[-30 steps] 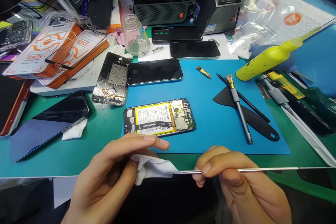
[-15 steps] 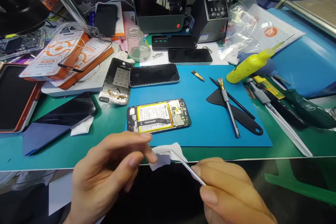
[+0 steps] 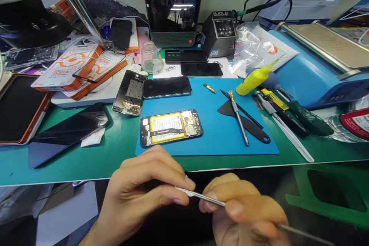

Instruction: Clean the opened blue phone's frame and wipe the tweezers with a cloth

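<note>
Between both hands (image 3: pixel 144 196) (image 3: pixel 245 215), thin metal tool (image 3: pixel 201 196).

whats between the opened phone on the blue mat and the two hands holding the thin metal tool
In the head view, only bare blue mat, a strip of green table and its front edge lie between the opened phone and the hands; nothing else.

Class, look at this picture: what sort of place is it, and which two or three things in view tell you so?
Most likely a phone repair bench. An opened phone with its battery showing lies on a blue mat, other phones and hand tools lie around it, and a soldering station stands behind.
</note>
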Available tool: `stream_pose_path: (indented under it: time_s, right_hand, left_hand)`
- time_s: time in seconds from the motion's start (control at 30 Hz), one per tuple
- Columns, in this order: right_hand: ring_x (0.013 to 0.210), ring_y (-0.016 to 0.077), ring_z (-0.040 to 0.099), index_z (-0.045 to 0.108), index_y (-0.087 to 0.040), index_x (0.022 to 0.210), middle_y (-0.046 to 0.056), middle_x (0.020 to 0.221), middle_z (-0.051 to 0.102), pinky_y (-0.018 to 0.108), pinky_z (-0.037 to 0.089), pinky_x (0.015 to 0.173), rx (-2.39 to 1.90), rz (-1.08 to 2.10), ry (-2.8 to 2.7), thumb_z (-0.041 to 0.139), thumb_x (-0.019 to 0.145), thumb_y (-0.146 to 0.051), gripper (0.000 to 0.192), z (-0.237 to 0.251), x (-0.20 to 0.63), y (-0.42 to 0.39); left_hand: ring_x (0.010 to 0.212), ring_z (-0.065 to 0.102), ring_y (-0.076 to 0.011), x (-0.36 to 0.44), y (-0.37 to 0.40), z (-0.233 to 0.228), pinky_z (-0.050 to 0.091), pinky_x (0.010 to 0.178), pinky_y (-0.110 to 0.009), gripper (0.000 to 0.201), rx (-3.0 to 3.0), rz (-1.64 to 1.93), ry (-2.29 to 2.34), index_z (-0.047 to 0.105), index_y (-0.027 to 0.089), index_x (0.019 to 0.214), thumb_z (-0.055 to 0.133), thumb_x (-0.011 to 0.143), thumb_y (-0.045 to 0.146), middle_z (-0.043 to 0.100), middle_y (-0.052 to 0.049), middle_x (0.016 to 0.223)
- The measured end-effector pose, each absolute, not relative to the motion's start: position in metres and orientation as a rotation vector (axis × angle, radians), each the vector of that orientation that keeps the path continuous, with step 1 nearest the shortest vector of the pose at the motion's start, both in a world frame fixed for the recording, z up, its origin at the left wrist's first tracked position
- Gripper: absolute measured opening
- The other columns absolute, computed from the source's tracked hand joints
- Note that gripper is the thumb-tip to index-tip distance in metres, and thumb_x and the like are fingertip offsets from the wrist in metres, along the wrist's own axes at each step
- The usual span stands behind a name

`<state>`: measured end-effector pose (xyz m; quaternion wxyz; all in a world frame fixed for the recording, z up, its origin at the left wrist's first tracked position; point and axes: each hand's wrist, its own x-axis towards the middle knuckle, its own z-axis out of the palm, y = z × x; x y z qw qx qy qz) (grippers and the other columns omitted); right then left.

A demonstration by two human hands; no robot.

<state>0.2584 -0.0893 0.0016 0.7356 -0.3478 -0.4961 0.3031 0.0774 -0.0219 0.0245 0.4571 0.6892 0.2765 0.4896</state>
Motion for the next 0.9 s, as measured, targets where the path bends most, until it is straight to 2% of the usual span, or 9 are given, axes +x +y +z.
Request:
stream_pose_path:
  time_s: [0.1, 0.2, 0.3, 0.4, 0.57, 0.77, 0.9]
  right_hand:
    - [0.075, 0.016, 0.08, 0.084, -0.027, 0.119, 0.001, 0.087, 0.08, 0.026, 0.07, 0.061, -0.831, 0.763, -0.965, 0.052, 0.128, -0.035, 0.034, -0.002, 0.253, -0.092]
    - [0.079, 0.0165, 0.081, 0.082, -0.026, 0.117, 0.001, 0.087, 0.078, 0.027, 0.071, 0.061, -0.881, 0.791, -0.925, 0.047, 0.129, -0.032, 0.038, -0.004, 0.248, -0.095]
    - [0.079, 0.0151, 0.08, 0.083, -0.025, 0.115, 0.001, 0.087, 0.079, 0.026, 0.071, 0.065, -0.883, 0.734, -0.925, 0.053, 0.128, -0.031, 0.034, -0.001, 0.245, -0.093]
    - [0.077, 0.0125, 0.08, 0.085, -0.022, 0.112, -0.002, 0.088, 0.08, 0.024, 0.071, 0.069, -0.848, 0.614, -0.933, 0.062, 0.125, -0.031, 0.027, 0.002, 0.246, -0.088]
    - [0.075, 0.0141, 0.081, 0.087, -0.02, 0.108, -0.001, 0.089, 0.083, 0.028, 0.071, 0.066, -0.828, 0.567, -0.979, 0.069, 0.121, -0.029, 0.024, 0.005, 0.252, -0.084]
    - [0.076, 0.0128, 0.08, 0.088, -0.025, 0.109, -0.001, 0.085, 0.081, 0.024, 0.071, 0.071, -0.873, 0.702, -0.904, 0.067, 0.123, -0.037, 0.028, 0.005, 0.253, -0.086]
    - [0.077, 0.0123, 0.079, 0.087, -0.029, 0.109, -0.001, 0.085, 0.076, 0.022, 0.07, 0.066, -0.919, 0.914, -0.772, 0.062, 0.125, -0.04, 0.032, 0.001, 0.255, -0.092]
  left_hand:
    - [0.079, 0.079, -0.012, 0.074, -0.023, 0.025, 0.065, 0.074, -0.023, 0.008, 1.768, 1.26, 0.718, 0.086, 0.024, 0.106, 0.087, 0.109, 0.031, 0.087, 0.001, 0.092]
    - [0.086, 0.079, -0.0108, 0.071, -0.023, 0.026, 0.064, 0.079, -0.022, 0.006, 1.873, 1.287, 0.739, 0.087, 0.022, 0.114, 0.087, 0.108, 0.021, 0.088, 0.001, 0.097]
    - [0.09, 0.079, -0.0085, 0.069, -0.024, 0.027, 0.063, 0.083, -0.019, 0.008, 1.948, 1.293, 0.761, 0.086, 0.02, 0.115, 0.087, 0.108, 0.018, 0.086, 0.002, 0.099]
    - [0.091, 0.078, -0.0094, 0.067, -0.024, 0.027, 0.063, 0.081, -0.021, 0.009, 1.981, 1.294, 0.792, 0.085, 0.022, 0.117, 0.086, 0.109, 0.018, 0.085, 0.003, 0.099]
    - [0.094, 0.078, -0.0093, 0.064, -0.024, 0.025, 0.063, 0.084, -0.022, 0.012, 2.007, 1.251, 0.794, 0.084, 0.024, 0.121, 0.084, 0.11, 0.019, 0.087, 0.004, 0.103]
    - [0.097, 0.078, -0.0071, 0.064, -0.024, 0.022, 0.062, 0.088, -0.019, 0.009, 1.979, 1.22, 0.785, 0.083, 0.024, 0.12, 0.083, 0.112, 0.019, 0.087, 0.004, 0.105]
    - [0.096, 0.079, -0.0094, 0.065, -0.024, 0.019, 0.062, 0.087, -0.023, 0.007, 1.92, 1.215, 0.76, 0.083, 0.024, 0.118, 0.084, 0.111, 0.021, 0.087, 0.003, 0.104]
